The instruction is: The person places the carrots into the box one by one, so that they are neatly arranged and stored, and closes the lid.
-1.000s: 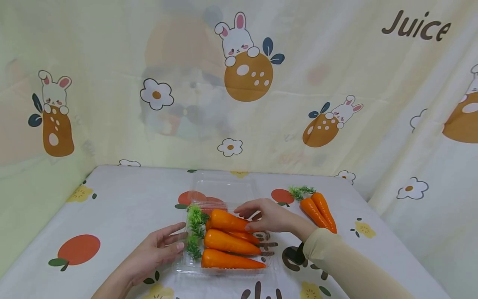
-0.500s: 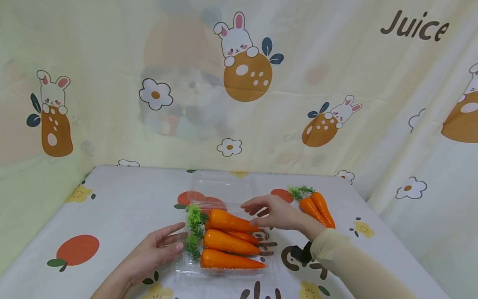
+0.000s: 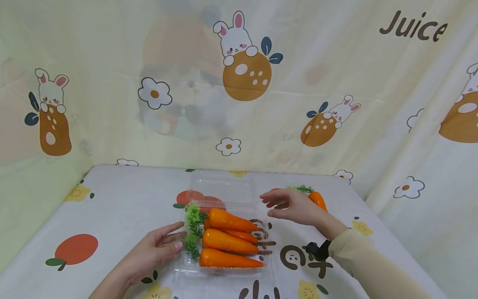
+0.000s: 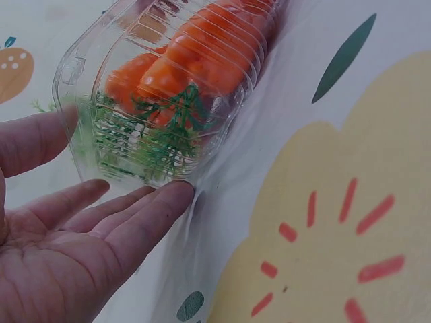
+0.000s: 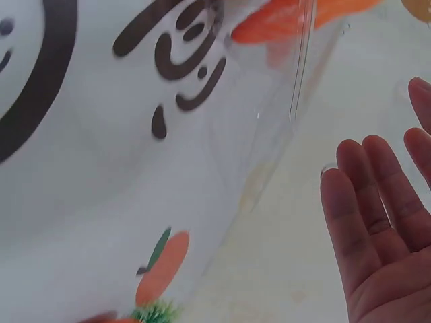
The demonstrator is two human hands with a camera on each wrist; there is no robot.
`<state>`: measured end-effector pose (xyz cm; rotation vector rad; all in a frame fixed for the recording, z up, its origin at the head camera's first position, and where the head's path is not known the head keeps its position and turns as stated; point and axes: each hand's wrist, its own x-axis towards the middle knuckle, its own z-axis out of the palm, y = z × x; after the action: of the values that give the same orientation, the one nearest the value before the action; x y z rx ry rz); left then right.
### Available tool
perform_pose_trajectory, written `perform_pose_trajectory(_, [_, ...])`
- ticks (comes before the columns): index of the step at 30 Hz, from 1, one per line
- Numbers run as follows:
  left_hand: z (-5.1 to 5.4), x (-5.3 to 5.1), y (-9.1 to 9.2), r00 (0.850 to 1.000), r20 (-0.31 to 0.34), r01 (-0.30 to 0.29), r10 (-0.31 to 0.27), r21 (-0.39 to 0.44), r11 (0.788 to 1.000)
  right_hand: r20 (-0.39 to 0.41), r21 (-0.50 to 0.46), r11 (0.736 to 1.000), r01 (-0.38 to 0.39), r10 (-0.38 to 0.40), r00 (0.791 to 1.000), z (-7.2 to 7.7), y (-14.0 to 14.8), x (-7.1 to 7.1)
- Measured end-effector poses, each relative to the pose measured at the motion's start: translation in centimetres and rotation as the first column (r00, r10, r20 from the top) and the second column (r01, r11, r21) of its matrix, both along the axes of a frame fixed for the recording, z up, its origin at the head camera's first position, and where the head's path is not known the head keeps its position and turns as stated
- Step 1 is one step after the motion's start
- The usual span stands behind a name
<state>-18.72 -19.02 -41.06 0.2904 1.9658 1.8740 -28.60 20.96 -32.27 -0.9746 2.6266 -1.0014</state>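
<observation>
A clear plastic clamshell box (image 3: 218,270) lies on the table with its lid (image 3: 224,187) folded back. Several orange carrots (image 3: 229,241) rest inside it, their green tops (image 3: 192,232) towards the left end. My left hand (image 3: 154,249) rests against that end, thumb and fingers spread; the left wrist view shows its fingertips (image 4: 176,192) at the box wall. To the right of the box, my right hand (image 3: 293,206) hovers with relaxed fingers and holds nothing. Behind it, one loose carrot (image 3: 316,200) with green leaves (image 3: 302,188) shows partly; the hand and forearm hide the rest.
A white tablecloth (image 3: 123,199) printed with fruit and flowers covers the table. Behind it hangs a cream curtain (image 3: 186,124) with rabbit prints, and more cloth closes off both sides. A black device (image 3: 319,250) sits at the right wrist.
My right hand has let go of the top carrot in the box and moved right, now in front of the loose carrots. The left hand has stayed at the box's left end.
</observation>
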Motion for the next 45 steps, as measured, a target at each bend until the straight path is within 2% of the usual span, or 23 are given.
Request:
perform_pose_trajectory(7, [0.0, 0.0, 0.0, 1.000, -0.010, 0.007, -0.007, 0.008, 1.000, 0.020, -0.043, 0.995, 0.086, -0.085, 0.996, 0.2, 2.9, -0.1])
perform_pose_trajectory(11, [0.0, 0.0, 0.0, 1.000, -0.014, 0.010, -0.010, 0.015, 1.000, -0.014, -0.026, 0.989, 0.148, -0.148, 0.989, 0.3, 4.6, -0.1])
perform_pose_trajectory(20, [0.0, 0.0, 0.1, 1.000, 0.000, -0.008, 0.008, -0.022, 1.000, -0.024, -0.042, 0.957, 0.288, -0.289, 0.957, 0.3, 8.5, 0.2])
perform_pose_trajectory(27, [0.1, 0.0, 0.1, 1.000, 0.005, -0.006, 0.006, -0.016, 1.000, -0.042, -0.031, 0.923, 0.384, -0.385, 0.922, 0.0, 11.2, 0.1])
perform_pose_trajectory(41, [0.2, 0.0, 0.1, 1.000, 0.005, -0.013, 0.013, -0.032, 0.999, -0.026, -0.043, 0.873, 0.485, -0.486, 0.873, -0.9, 14.1, -0.2])
perform_pose_trajectory(45, [0.2, 0.0, 0.1, 1.000, 0.009, -0.012, 0.012, -0.027, 1.000, -0.016, -0.037, 0.852, 0.521, -0.522, 0.853, -1.6, 14.6, -0.4])
